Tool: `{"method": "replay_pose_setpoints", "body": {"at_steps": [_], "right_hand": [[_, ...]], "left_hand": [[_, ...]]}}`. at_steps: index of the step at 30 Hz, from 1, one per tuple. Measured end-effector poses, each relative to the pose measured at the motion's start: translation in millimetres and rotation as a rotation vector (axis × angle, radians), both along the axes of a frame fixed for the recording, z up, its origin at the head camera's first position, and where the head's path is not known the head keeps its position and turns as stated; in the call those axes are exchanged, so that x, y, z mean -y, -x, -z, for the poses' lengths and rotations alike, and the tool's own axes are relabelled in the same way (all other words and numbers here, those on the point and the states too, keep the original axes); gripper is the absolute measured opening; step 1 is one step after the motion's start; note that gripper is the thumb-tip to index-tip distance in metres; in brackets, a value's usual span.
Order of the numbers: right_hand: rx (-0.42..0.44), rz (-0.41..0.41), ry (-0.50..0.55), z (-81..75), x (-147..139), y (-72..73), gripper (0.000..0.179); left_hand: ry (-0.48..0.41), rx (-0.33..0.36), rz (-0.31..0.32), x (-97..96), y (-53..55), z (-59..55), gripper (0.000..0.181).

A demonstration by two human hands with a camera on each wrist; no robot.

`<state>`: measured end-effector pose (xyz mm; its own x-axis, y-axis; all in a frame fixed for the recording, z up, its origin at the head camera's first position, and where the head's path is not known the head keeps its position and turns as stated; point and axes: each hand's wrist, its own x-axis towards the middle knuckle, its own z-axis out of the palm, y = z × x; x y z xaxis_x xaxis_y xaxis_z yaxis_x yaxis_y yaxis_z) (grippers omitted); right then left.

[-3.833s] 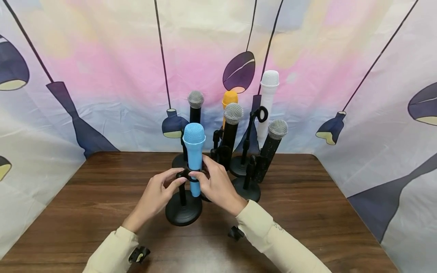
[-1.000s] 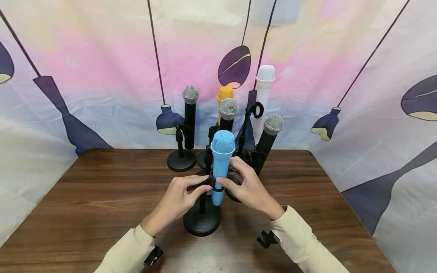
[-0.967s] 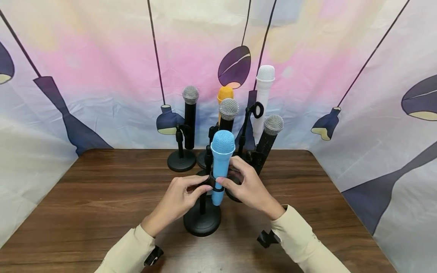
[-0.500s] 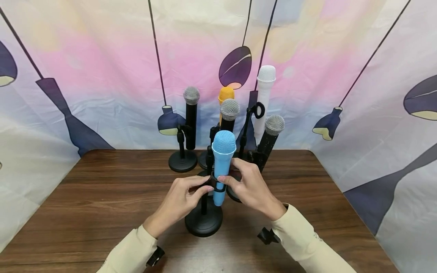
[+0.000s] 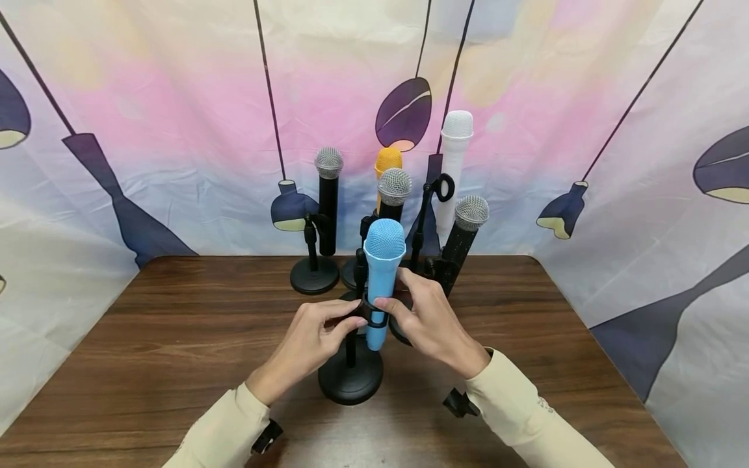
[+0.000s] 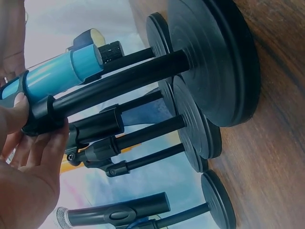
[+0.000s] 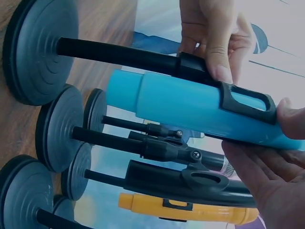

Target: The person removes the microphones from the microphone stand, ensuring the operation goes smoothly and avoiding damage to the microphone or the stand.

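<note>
A black stand (image 5: 350, 377) rises mid-tabletop (image 5: 193, 338), its clip (image 6: 42, 117) pinched by a person's left hand (image 5: 313, 338); the right hand (image 5: 430, 318) grips the blue microphone (image 5: 383, 266), nearly upright within the clip's loop. Steady clip, straight, gentle pressure would likely serve best. Other microphones (image 5: 393, 188) crowd toward the back edge.

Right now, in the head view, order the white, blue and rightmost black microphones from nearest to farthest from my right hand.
1. Blue microphone: held by the right hand, at its left side.
2. Rightmost black microphone: beyond the hand, leaning right.
3. White microphone: farthest back of the three.
</note>
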<state>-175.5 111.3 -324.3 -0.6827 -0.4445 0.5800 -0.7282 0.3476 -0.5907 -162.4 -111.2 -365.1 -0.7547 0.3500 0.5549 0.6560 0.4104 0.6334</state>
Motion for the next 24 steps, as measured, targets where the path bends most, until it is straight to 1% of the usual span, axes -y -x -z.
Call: {"method": "replay_pose_setpoints", "body": {"at_steps": [1, 4, 7, 8, 9, 13, 16, 18, 21, 24], "right_hand": [[0.019, -0.015, 0.007, 0.0, -0.2, 0.3, 0.035], [0.093, -0.075, 0.031, -0.4, -1.2, 1.6, 0.048], [0.135, -0.105, 0.053, -0.9, -2.3, 4.3, 0.051], [0.134, -0.097, 0.054, -1.3, -2.6, 4.8, 0.051], [0.122, -0.085, 0.052, -1.7, -2.9, 5.4, 0.047], [0.045, -0.008, 0.03, -2.7, -3.0, 4.5, 0.036], [-0.014, 0.034, 0.004, -2.6, -2.7, 2.5, 0.034], [-0.036, 0.048, -0.008, -2.2, -2.5, 2.2, 0.033], [-0.044, 0.061, -0.018, -2.6, -1.9, 2.6, 0.031], [0.01, 0.034, 0.007, -3.5, -1.7, 3.2, 0.032]], "left_hand": [[0.001, 0.002, -0.001, 0.2, 0.2, -0.3, 0.035], [0.005, 0.01, -0.004, 1.1, 0.6, -0.9, 0.035], [0.006, 0.005, -0.004, 1.8, 1.1, -0.6, 0.035], [0.008, 0.004, -0.004, 1.7, 1.1, -0.9, 0.035], [0.008, 0.003, -0.003, 1.4, 1.2, -1.0, 0.035], [0.007, -0.007, 0.002, -0.1, 1.6, -1.1, 0.035], [0.005, -0.011, 0.003, -0.7, 1.8, -0.2, 0.035], [0.005, -0.011, 0.002, -0.9, 2.1, 0.4, 0.035], [0.006, -0.002, -0.002, -0.9, 2.6, 0.1, 0.035], [0.012, 0.0, -0.004, 0.1, 3.1, -0.5, 0.035]]}}
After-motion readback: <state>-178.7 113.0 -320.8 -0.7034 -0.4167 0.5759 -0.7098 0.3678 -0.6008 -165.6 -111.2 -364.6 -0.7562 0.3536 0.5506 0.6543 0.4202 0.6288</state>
